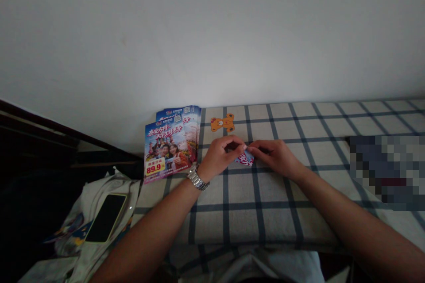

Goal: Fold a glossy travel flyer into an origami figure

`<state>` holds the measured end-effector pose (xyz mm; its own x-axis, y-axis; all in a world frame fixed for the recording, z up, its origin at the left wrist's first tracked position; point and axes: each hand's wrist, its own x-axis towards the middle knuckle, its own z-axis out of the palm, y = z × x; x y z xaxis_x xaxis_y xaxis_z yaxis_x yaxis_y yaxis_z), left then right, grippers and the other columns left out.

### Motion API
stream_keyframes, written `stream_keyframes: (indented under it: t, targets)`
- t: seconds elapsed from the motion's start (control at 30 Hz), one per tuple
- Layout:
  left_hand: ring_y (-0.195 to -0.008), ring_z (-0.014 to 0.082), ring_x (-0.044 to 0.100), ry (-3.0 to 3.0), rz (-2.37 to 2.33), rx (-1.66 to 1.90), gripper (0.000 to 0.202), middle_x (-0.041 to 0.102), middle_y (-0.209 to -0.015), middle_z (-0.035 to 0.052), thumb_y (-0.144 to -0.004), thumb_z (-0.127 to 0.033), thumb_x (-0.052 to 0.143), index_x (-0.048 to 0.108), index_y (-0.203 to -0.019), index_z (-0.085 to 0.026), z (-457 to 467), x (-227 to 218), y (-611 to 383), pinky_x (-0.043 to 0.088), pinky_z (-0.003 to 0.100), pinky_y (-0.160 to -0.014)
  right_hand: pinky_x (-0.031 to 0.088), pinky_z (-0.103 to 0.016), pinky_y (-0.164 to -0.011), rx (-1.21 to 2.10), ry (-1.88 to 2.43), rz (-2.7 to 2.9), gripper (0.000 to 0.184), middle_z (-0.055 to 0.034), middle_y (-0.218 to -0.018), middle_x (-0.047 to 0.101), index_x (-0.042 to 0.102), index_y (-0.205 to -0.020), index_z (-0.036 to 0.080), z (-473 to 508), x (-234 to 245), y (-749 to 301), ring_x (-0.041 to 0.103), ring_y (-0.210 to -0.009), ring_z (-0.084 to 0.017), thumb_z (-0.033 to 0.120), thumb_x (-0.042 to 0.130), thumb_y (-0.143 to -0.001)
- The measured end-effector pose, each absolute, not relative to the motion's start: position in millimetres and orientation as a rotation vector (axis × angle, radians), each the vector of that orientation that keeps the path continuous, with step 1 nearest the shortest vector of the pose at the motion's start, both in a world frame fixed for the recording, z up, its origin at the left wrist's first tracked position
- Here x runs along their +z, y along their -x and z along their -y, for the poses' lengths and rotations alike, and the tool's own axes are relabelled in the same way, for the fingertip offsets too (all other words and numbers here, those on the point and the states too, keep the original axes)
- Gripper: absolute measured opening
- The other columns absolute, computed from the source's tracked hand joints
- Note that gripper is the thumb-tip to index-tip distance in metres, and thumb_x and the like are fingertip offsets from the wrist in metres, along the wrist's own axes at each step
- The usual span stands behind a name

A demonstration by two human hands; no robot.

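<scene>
Between my two hands is a small folded piece of printed paper [245,158], blue, pink and white like the flyers nearby. My left hand [223,152], with a metal-band watch on its wrist, pinches the paper's upper left part. From the other side my right hand [277,154] pinches it near the top corner, fingertips almost touching those of the left. Part of the paper is hidden behind the fingers. To the left lies a stack of printed flyers [168,148], close to my left wrist.
A checked cloth [279,212] covers the table, which meets a pale wall [232,35]. An orange bear-shaped cutout [222,123] lies beyond my hands. At lower left a phone [106,217] rests on a white fabric bundle [71,247]. A blurred-out dark item [388,172] lies at right.
</scene>
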<state>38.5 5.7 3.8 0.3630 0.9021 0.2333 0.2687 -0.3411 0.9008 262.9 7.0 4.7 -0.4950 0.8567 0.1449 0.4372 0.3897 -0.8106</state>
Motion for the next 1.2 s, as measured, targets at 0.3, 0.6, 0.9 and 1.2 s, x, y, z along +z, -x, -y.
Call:
stream_keyframes:
  t: [0.3, 0.6, 0.9, 1.2]
  targets:
    - [-0.079, 0.0141, 0.069, -1.854, -1.036, 0.966, 0.022, 0.075, -0.088, 0.0026, -0.099, -0.038, 0.065, 0.074, -0.096, -0.018, -4.1, 3.5, -39.3, 0.052, 0.024, -0.073, 0.043, -0.025, -0.060, 0.973, 1.133, 2.095, 0.037, -0.0004, -0.074, 0.074, 0.078, -0.089, 0.020, -9.1, 3.4, -265.5, 0.064, -0.066, -0.014, 0.048, 0.058, -0.102]
    - [-0.079, 0.0145, 0.069, -1.830, -1.032, 1.015, 0.024, 0.076, -0.087, 0.0028, -0.099, -0.041, 0.066, 0.075, -0.094, -0.019, -4.3, 3.6, -38.5, 0.053, 0.025, -0.073, 0.049, -0.027, -0.064, 1.082, 1.099, 2.025, 0.041, -0.0026, -0.077, 0.076, 0.078, -0.091, 0.020, -7.1, 6.5, -264.7, 0.066, -0.068, -0.017, 0.053, 0.056, -0.102]
    - [-0.077, 0.0131, 0.068, -1.796, -1.047, 1.081, 0.019, 0.074, -0.085, 0.0016, -0.097, -0.036, 0.069, 0.073, -0.092, -0.018, -6.8, 1.1, -37.9, 0.053, 0.023, -0.071, 0.050, -0.027, -0.066, 1.195, 1.126, 1.957, 0.040, -0.0028, -0.080, 0.076, 0.076, -0.091, 0.020, -8.1, 2.4, -264.1, 0.067, -0.072, -0.017, 0.053, 0.057, -0.101]
    - [-0.079, 0.0140, 0.069, -1.820, -1.031, 1.006, 0.022, 0.076, -0.089, 0.0027, -0.097, -0.041, 0.068, 0.074, -0.096, -0.019, -7.6, 2.2, -36.9, 0.054, 0.025, -0.074, 0.046, -0.027, -0.063, 1.069, 1.112, 2.051, 0.042, -0.0018, -0.074, 0.073, 0.073, -0.083, 0.019, -8.9, 8.2, -266.3, 0.064, -0.067, -0.015, 0.050, 0.053, -0.104]
